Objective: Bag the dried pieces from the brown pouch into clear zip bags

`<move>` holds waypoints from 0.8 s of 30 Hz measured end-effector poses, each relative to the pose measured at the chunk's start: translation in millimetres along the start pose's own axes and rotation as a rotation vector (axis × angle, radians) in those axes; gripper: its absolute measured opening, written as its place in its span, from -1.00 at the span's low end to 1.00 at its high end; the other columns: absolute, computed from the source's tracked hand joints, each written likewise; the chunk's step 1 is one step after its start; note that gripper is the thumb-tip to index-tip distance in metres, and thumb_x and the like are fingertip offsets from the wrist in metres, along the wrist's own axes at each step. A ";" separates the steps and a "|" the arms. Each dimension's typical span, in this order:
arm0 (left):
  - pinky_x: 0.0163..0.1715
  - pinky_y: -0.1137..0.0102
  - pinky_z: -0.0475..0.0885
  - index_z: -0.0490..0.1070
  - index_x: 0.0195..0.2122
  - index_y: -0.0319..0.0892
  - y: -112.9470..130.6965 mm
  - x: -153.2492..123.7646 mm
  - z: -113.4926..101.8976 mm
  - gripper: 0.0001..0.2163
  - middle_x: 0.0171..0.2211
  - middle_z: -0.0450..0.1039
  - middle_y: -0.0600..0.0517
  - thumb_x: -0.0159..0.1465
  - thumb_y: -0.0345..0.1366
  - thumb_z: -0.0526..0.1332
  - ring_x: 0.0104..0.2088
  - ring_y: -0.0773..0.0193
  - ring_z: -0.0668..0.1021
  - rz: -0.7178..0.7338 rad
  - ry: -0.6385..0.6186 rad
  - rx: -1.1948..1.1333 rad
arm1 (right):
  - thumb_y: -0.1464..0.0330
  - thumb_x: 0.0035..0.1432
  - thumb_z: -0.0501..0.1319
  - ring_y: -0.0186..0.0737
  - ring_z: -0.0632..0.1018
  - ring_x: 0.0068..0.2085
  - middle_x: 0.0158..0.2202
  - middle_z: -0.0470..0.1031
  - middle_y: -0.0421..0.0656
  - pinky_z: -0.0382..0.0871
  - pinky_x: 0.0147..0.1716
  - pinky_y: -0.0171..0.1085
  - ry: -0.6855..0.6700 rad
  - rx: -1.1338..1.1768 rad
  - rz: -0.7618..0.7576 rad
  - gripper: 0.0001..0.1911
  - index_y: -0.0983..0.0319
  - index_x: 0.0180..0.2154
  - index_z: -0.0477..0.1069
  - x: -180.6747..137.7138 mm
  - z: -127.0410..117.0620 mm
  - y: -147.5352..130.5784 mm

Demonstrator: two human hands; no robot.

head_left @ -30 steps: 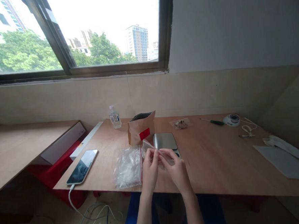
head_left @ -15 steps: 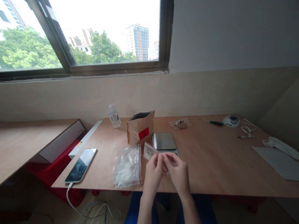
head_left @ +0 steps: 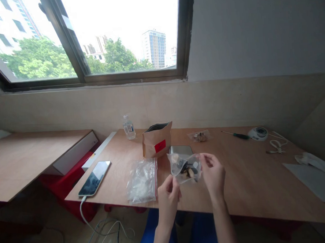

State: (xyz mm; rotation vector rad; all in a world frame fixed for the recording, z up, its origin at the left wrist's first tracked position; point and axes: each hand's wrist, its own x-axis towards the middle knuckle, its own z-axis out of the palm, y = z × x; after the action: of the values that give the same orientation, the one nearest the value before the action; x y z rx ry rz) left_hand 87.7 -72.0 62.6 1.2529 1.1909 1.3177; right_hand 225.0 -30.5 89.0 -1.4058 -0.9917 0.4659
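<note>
Between my two hands hangs a small clear plastic bag (head_left: 186, 169) with dark and pale tan pieces inside. My left hand (head_left: 168, 194) pinches its lower left corner, and my right hand (head_left: 214, 171) grips its right edge. Behind the bag, a flat silver-topped scale (head_left: 181, 149) is partly covered by it. A brown paper pouch (head_left: 152, 142) with a red label stands with its top open just behind and left of the scale. Left of my left hand lies a stack of empty clear zip bags (head_left: 142, 181).
A phone (head_left: 94, 178) on a charging cable lies at the left, near a water bottle (head_left: 129, 128). Further back are another filled bag (head_left: 200, 135), a screwdriver (head_left: 240, 135) and a white dome camera (head_left: 258, 133). White paper (head_left: 313, 182) lies at the right.
My hands have moved apart from being close together, my right one going right and slightly up. The bag is now stretched between them, showing its contents. The view has shifted slightly left.
</note>
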 end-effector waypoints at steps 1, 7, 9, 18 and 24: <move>-0.64 0.51 0.12 0.19 -0.59 -0.17 -1.4 0.8 -3.4 -0.62 -0.70 0.19 0.14 0.25 -0.02 0.04 -0.67 0.44 0.23 0.000 -0.023 -0.053 | 0.10 0.08 0.19 -0.11 0.57 -0.36 -0.34 0.57 0.02 0.40 -0.42 -0.26 -0.028 0.027 0.000 -0.64 0.29 -0.32 0.44 6.3 -2.3 -5.3; -0.23 0.38 0.41 0.34 -0.07 -0.15 -17.2 18.2 -13.1 -0.63 -0.13 0.45 -0.12 0.16 -0.08 0.21 -0.19 0.20 0.53 0.044 -0.024 -0.200 | 0.08 0.02 0.24 -0.12 0.59 -0.34 -0.35 0.58 -0.01 0.45 -0.37 -0.25 -0.322 0.266 0.004 -0.62 0.29 -0.32 0.45 20.3 7.9 -33.4; -0.08 0.30 0.38 0.19 0.11 -0.12 -23.5 25.0 -10.9 -0.44 0.05 0.35 -0.19 0.09 -0.13 0.29 -0.01 0.11 0.47 0.073 -0.055 -0.218 | 0.09 0.01 0.26 -0.15 0.58 -0.37 -0.36 0.58 -0.04 0.45 -0.40 -0.26 -0.411 0.315 0.024 -0.63 0.28 -0.34 0.45 20.6 18.1 -34.1; 0.19 0.27 0.11 -0.03 0.23 -0.15 -36.4 58.5 -21.7 -0.28 0.24 0.12 -0.18 0.12 -0.02 0.24 0.27 0.11 0.12 0.000 0.236 -0.154 | 0.20 0.10 0.20 -0.23 0.54 -0.32 -0.31 0.53 -0.13 0.42 -0.25 -0.24 -0.264 0.104 -0.300 -0.70 0.22 -0.17 0.37 26.2 47.1 -30.8; 0.14 0.30 0.20 0.12 0.15 -0.16 -53.2 90.6 -44.0 -0.39 0.16 0.25 -0.16 0.13 -0.04 0.23 0.22 0.12 0.24 0.084 0.245 -0.221 | 0.44 0.14 0.07 -0.26 0.54 -0.21 -0.19 0.52 -0.14 0.41 -0.16 -0.25 -0.825 -0.009 -0.471 -0.77 0.21 -0.18 0.43 26.9 75.5 -23.4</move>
State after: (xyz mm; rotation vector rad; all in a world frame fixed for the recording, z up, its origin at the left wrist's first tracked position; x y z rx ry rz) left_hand 39.8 21.2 18.0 1.0135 1.1321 1.6536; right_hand 173.2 31.7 109.4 -0.9212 -1.9326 0.6986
